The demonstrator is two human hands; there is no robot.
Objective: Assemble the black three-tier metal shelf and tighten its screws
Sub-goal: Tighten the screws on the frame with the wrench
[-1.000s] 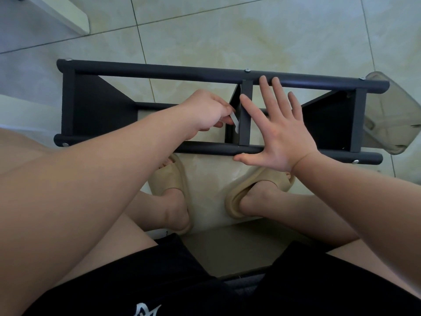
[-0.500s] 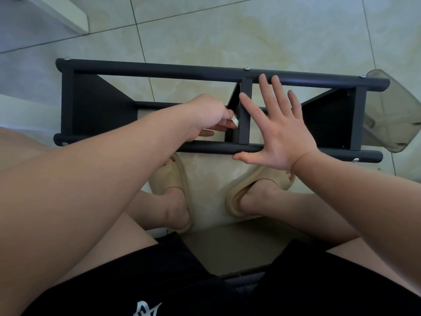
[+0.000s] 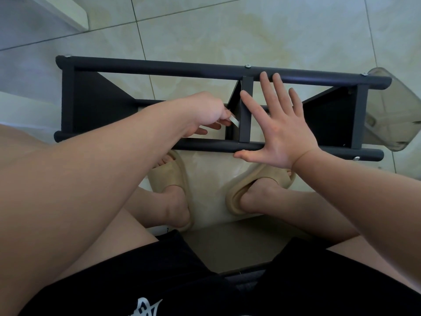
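The black three-tier metal shelf (image 3: 159, 69) lies on its side on the pale glossy tiled floor (image 3: 250, 30), and it stretches across the middle of the frame from left to right. Its two long round black tubes run horizontally, one above and one below, and three flat black panels stand between them: at the left, in the centre and at the right. Small silver screw heads (image 3: 247, 66) show on the upper tube, and one more is at the lower right end.

The person sits above it, both feet in beige foam slippers (image 3: 169, 176) just under the lower tube.

The left hand (image 3: 205, 112) reaches into the frame left of the centre panel. Its fingers are curled and pinch a small silver metal tool (image 3: 234, 121), whose tip is beside the centre panel; I cannot tell if it touches a screw.

The right hand (image 3: 280, 131) is spread wide and flat, the fingers pointing up toward the upper tube, the thumb lying along the lower tube.

At the right edge a translucent grey plastic container (image 3: 396, 115) sits behind the shelf end.
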